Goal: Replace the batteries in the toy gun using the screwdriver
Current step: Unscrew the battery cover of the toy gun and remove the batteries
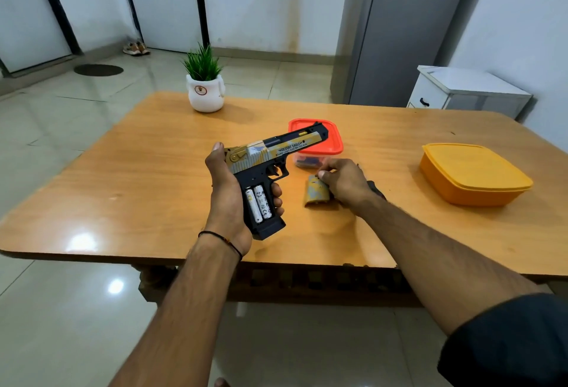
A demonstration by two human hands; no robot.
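Progress: cover [316, 193] off, two batteries [259, 202] in open grip, old or new unclear | toy gun [267, 156] mid-frame, left hand [227, 199] fingers wrapped round grip | right hand [344, 180] fingers pinching cover on desk [138, 171]

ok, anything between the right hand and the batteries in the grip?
Nothing visible. The battery cover is off, held on the table by the right hand. Both batteries lie exposed in the toy gun; the left hand wraps the grip beside them.
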